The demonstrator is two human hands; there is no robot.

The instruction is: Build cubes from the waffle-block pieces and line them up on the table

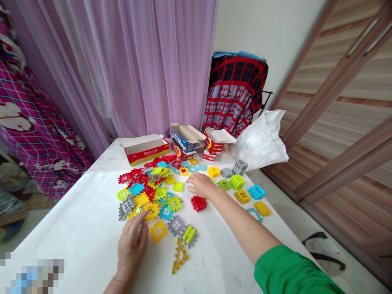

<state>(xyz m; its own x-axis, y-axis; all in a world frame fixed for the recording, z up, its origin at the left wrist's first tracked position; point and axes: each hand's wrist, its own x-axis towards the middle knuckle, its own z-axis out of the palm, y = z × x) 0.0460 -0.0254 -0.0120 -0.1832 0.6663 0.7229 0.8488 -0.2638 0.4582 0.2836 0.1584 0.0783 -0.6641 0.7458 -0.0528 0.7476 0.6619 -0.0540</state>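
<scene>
My left hand is closed at the near left of the table. A thin, greyish plastic building piece shows edge-on between its thumb and fingers, mostly hidden. Just beyond its fingertips lies a yellow toothed piece at the edge of a mixed pile of red, blue, green, grey and yellow interlocking pieces. My right hand is stretched across to the pile's right side, fingers extended over the tabletop, with nothing seen in them. Below its wrist sits a red stack of such pieces.
Sorted stacks, green, yellow, blue and grey, stand along the right side. Open cardboard boxes, one red and one blue, line the back. A white plastic bag stands at the back right corner.
</scene>
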